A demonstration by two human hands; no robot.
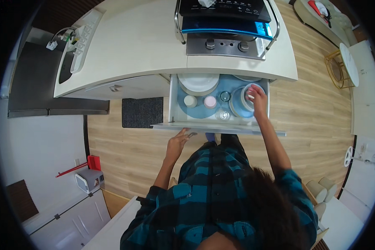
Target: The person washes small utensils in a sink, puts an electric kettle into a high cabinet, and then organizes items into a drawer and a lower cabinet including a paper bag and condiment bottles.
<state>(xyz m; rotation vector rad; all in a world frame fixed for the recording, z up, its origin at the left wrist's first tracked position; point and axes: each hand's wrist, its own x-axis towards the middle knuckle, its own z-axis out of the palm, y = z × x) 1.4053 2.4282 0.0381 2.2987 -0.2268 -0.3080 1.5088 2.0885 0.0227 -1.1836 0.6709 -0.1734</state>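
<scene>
A pulled-out kitchen drawer (193, 120) holds crockery on a blue liner. My right hand (257, 98) reaches into its right side, fingers at the rim of a white bowl (245, 100); whether they grip it cannot be told. The bowl stands at a round plate or dish (234, 104). White plates (198, 82) are stacked at the back left. In front of them are a cream cup (190, 101), a pink cup (210, 102), a dark-tinted glass (225, 96) and a clear glass (223, 115). My left hand (177, 143) is at the drawer front's lower left, fingers near its edge by a handle.
The countertop (137, 40) overhangs the drawer. On it are a cooktop (226, 48) and a black oven-like appliance (225, 14) on a metal rack. A dark mat (142, 112) lies on the floor to the left. A dish rack (84, 47) stands at the counter's left end.
</scene>
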